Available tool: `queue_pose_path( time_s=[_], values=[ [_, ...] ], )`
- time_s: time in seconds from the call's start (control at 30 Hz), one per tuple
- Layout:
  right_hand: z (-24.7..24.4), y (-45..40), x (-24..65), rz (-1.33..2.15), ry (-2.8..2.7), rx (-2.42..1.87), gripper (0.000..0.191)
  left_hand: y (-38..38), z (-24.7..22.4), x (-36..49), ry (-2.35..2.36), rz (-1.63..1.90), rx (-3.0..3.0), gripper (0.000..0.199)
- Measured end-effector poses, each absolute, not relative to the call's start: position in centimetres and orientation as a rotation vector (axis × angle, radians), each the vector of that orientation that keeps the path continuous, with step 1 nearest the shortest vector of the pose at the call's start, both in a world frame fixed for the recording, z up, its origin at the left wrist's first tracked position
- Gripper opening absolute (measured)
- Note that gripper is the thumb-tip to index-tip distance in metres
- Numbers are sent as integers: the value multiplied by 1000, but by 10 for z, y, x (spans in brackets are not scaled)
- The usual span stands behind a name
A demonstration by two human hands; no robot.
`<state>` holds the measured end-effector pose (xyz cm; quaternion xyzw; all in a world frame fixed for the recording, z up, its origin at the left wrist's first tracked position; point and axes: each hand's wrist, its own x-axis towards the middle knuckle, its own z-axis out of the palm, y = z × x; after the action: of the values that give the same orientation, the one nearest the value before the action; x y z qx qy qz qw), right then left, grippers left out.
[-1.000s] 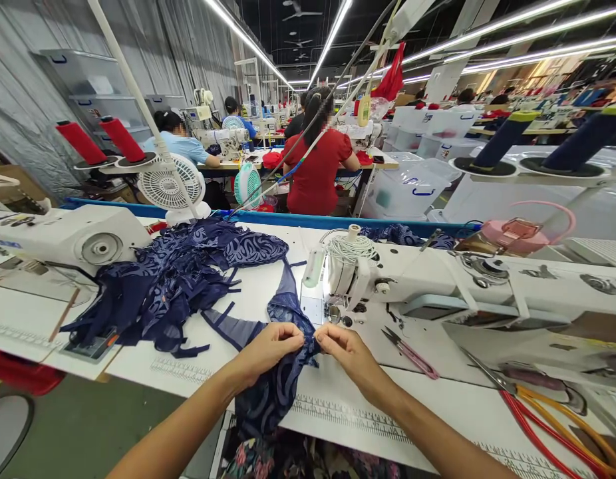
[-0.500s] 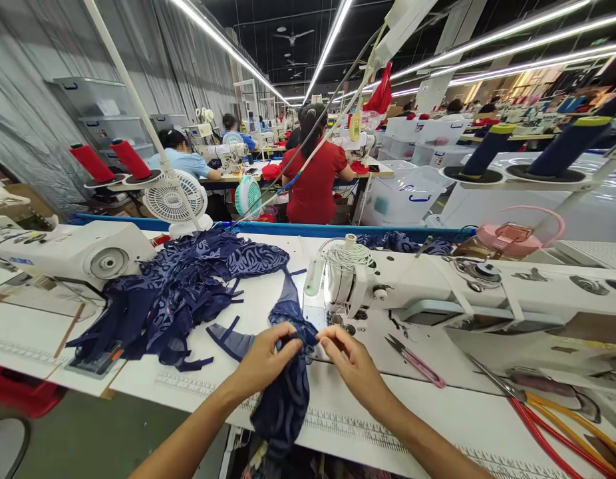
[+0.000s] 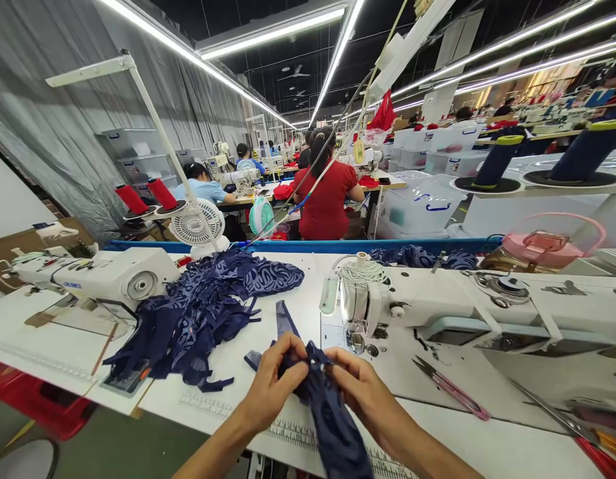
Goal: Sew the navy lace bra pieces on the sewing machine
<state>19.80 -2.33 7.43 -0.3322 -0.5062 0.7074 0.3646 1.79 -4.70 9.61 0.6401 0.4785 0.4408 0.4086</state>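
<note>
A navy patterned garment piece (image 3: 332, 422) is pinched between my two hands, in front of the sewing machine (image 3: 358, 303). My left hand (image 3: 278, 376) has thumb and fingers closed on its upper left edge. On the other side, my right hand (image 3: 360, 386) grips the same fabric, its fingertips partly hidden by folds. One end of the cloth hangs toward me over the table's front edge, and a sheer strap (image 3: 285, 319) stretches away from my left hand across the white tabletop. To the left lies a heap of similar navy pieces (image 3: 203, 313).
Pink-handled thread snips (image 3: 452, 389) lie right of my hands, with larger scissors (image 3: 557, 409) farther right. A second sewing machine (image 3: 113, 273) stands at left. Printed rulers (image 3: 293, 432) run along the table's front. Co-workers sit beyond the blue edge (image 3: 283, 246).
The view has shifted, so the surroundings sit lower and farther right. Both hands have drawn the garment piece nearer to me, away from the needle area, and its strap has swung.
</note>
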Motion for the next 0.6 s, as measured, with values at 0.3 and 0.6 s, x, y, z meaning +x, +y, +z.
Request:
queue_pose_path(
  time_s=[0.3,0.6],
  values=[
    [75,-10,222,915,-2004,-940,23,-44,79,13,1297,1063,2006,22],
    [88,-18,231,521,-2207,-803,17,-41,89,8,1267,1127,2052,14]
  ],
)
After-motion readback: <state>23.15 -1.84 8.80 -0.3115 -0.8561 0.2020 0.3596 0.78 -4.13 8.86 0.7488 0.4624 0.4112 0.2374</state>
